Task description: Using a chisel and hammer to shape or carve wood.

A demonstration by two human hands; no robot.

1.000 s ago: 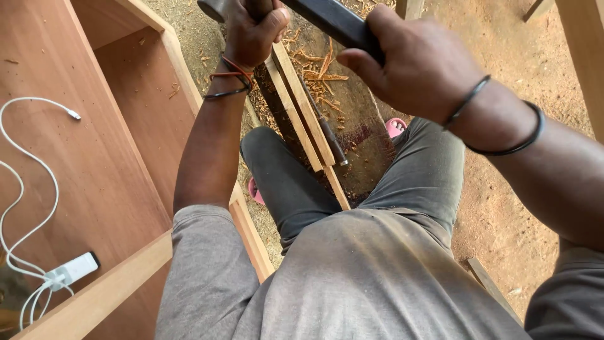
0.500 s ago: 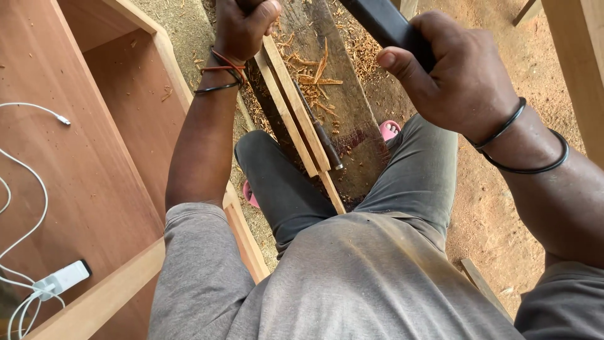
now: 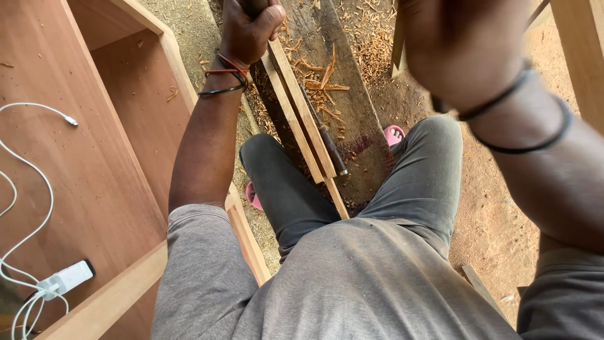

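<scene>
Raised since the earlier frame, right hand (image 3: 465, 44) blurs, grip indiscernible; left hand (image 3: 248, 28) clenches a wooden strip (image 3: 302, 116) upright on the plank (image 3: 343, 94). Chopping step; downstroke needs aim.

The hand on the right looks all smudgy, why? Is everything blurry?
In the head view, the right hand is smeared by motion blur and sits very close to the camera, so what it holds cannot be told. The left hand, the wooden strips and the white cable look sharp in even daylight.

I see pale, smooth-planed wood strips (image 3: 301, 119) on a rough, weathered plank (image 3: 343, 82); the cabinet (image 3: 82, 176) is matt reddish wood.
</scene>
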